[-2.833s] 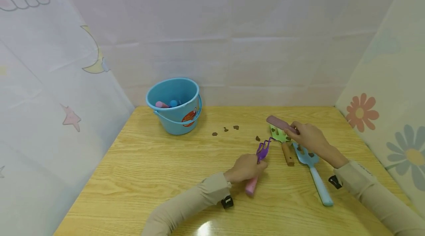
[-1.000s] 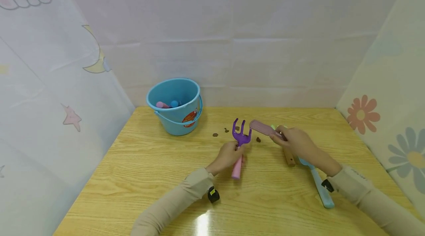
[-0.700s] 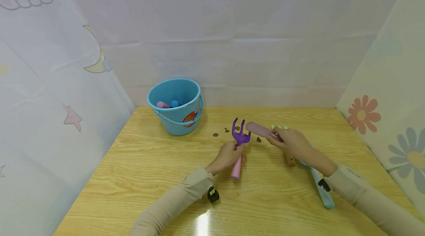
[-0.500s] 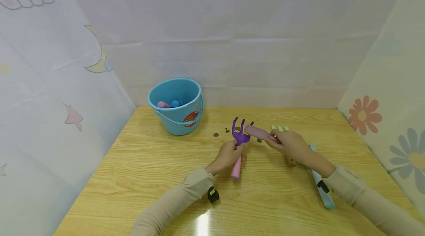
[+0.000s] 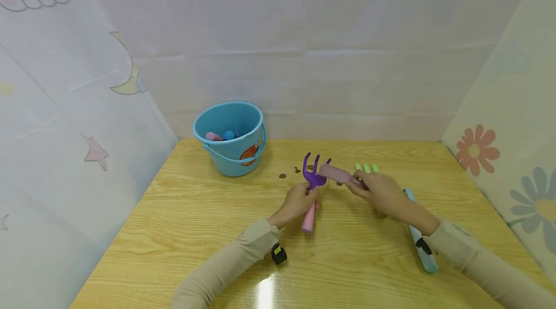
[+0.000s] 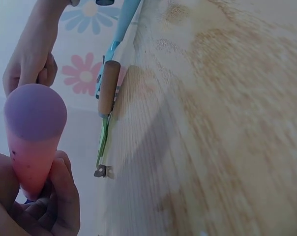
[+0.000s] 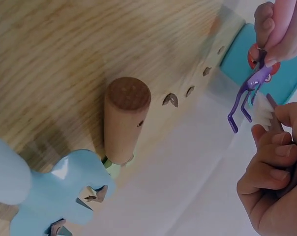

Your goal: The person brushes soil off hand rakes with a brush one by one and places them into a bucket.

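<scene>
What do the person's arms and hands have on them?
Both arms wear long beige sleeves. The left hand and right hand have no gloves. A small black gadget with a yellow patch sits by the left wrist, and another black gadget by the right wrist.

Looks a makeshift booth to me: creased sheets wall a wood-grain table left, far and right, the left printed with a moon and pink star, the right with flowers.
</scene>
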Motion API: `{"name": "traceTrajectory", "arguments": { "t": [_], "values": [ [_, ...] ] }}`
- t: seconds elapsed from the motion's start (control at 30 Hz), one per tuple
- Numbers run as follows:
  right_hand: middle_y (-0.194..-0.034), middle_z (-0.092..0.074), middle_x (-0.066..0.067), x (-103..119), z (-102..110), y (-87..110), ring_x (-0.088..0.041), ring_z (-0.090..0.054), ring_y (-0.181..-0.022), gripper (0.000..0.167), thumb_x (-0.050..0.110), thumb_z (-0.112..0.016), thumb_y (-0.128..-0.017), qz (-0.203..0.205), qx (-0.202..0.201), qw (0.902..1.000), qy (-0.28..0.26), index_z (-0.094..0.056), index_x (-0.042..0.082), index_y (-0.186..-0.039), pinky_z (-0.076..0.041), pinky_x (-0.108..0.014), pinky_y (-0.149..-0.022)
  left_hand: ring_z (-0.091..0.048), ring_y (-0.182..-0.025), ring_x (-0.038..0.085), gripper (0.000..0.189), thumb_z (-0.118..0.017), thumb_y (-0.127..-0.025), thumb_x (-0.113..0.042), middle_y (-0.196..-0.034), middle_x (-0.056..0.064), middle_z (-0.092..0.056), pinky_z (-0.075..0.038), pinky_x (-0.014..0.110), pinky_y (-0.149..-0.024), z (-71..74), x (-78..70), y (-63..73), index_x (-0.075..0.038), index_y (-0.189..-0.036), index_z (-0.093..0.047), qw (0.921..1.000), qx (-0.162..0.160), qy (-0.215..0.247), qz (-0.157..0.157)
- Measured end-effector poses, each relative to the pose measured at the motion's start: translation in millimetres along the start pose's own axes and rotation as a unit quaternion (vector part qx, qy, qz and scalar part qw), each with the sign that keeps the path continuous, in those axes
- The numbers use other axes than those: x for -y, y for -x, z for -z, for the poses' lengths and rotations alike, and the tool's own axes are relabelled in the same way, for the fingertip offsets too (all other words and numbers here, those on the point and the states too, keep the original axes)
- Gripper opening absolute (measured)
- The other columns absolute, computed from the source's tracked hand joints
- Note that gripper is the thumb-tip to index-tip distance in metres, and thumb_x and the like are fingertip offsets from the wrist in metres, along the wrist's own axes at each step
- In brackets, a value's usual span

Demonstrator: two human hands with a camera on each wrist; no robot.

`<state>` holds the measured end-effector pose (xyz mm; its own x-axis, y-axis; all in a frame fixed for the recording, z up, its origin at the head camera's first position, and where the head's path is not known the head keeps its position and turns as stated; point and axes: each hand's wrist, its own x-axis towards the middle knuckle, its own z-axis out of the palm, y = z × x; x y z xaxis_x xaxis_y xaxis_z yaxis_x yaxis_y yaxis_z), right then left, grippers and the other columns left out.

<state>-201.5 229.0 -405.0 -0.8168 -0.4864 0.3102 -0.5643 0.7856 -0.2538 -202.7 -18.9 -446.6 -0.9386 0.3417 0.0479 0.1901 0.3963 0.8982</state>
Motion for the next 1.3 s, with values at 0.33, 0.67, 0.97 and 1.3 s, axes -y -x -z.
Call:
{"name": "traceTrajectory", "arguments": {
  "t": [0.33,0.67,0.97,1.3],
  "values": [
    [-0.054,-0.036,0.012,-0.5,-1.7,-0.5,-0.001,-0.029,-0.045,0.017,0.024,-0.066,-0.096,0.012,0.003,0.9999,0.0,-0.065,0.006,-0.094,-0.027,-0.021,-0.042,-0.052,-0.046,0.006,0.03,-0.052,-0.103,-0.022,-0.066,0.007,-0.068,-0.037,0.019,-0.04,-0.2,0.4,-0.3,0.003,-0.094,-0.065,0.9999,-0.001,-0.01,0.001],
    [-0.054,-0.033,0.009,0.3,9.2,-2.6,-0.004,-0.024,-0.046,0.017,0.021,-0.07,-0.091,0.01,-0.031,0.9985,0.045,-0.065,0.005,-0.09,-0.021,-0.022,-0.043,-0.055,-0.047,0.008,0.031,-0.053,-0.103,-0.022,-0.067,0.009,-0.068,-0.038,0.02,-0.041,-0.2,3.0,-0.4,0.005,-0.095,-0.065,1.0,-0.006,-0.008,0.001],
    [-0.052,-0.038,0.01,-1.1,2.1,-2.9,-0.004,-0.031,-0.044,0.021,0.025,-0.067,-0.095,-0.018,0.02,0.9993,0.026,-0.068,0.004,-0.097,-0.026,-0.022,-0.042,-0.053,-0.046,0.008,0.031,-0.052,-0.103,-0.022,-0.065,0.006,-0.067,-0.037,0.02,-0.039,1.6,1.4,0.9,0.005,-0.094,-0.065,0.9999,-0.009,-0.003,0.009],
    [-0.05,-0.029,0.009,-5.9,8.7,1.1,-0.004,-0.024,-0.043,0.019,0.024,-0.067,-0.094,-0.022,0.0,0.9988,0.044,-0.065,0.005,-0.092,-0.021,-0.022,-0.043,-0.055,-0.047,0.009,0.031,-0.058,-0.101,-0.032,-0.063,0.002,-0.066,-0.036,0.02,-0.04,4.1,6.1,1.0,-0.003,-0.091,-0.064,0.9995,-0.023,-0.017,0.012]
  ]
}}
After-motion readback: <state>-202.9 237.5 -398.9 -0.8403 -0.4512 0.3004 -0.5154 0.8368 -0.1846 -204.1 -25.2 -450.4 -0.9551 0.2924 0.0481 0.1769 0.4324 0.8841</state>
